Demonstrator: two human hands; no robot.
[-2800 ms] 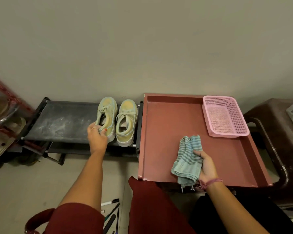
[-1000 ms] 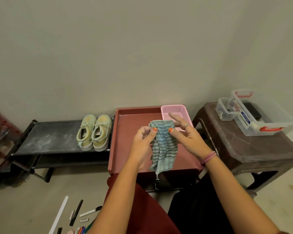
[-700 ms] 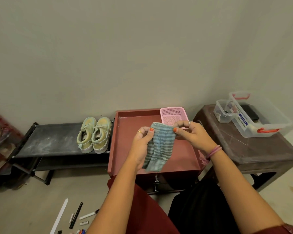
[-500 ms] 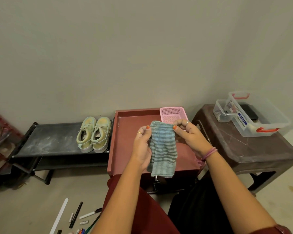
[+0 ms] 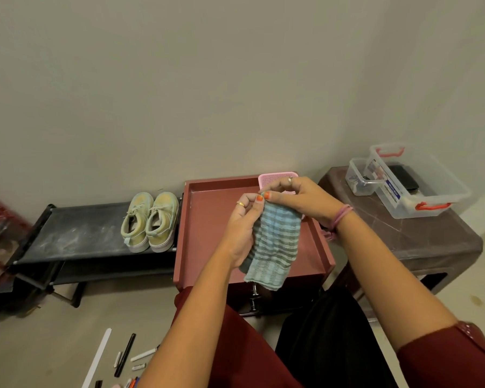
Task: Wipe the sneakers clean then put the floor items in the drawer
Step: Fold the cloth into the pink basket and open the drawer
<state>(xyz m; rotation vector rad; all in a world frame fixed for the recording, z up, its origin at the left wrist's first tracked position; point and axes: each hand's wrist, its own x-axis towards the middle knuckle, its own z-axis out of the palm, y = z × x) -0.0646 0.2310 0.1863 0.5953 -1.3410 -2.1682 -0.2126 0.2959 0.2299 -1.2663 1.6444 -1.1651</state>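
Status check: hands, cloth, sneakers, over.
Both hands, left hand and right hand, pinch striped cloth. Sneakers untouched on black rack. Nothing blocking.

Two sneakers [image 5: 149, 222] at the shelf's [image 5: 79, 233] right end; one striped cloth [image 5: 275, 242]; one pink basket [image 5: 275, 179]; two clear tubs [image 5: 409, 180]; perhaps eight pens [image 5: 125, 355], cut off, on the floor.

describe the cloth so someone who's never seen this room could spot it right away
Find the red-brown tray top against the wall, between the black shoe rack and the brown stool. Above it the left hand and right hand hold up the cloth, the only soft thing there, striped blue and grey.
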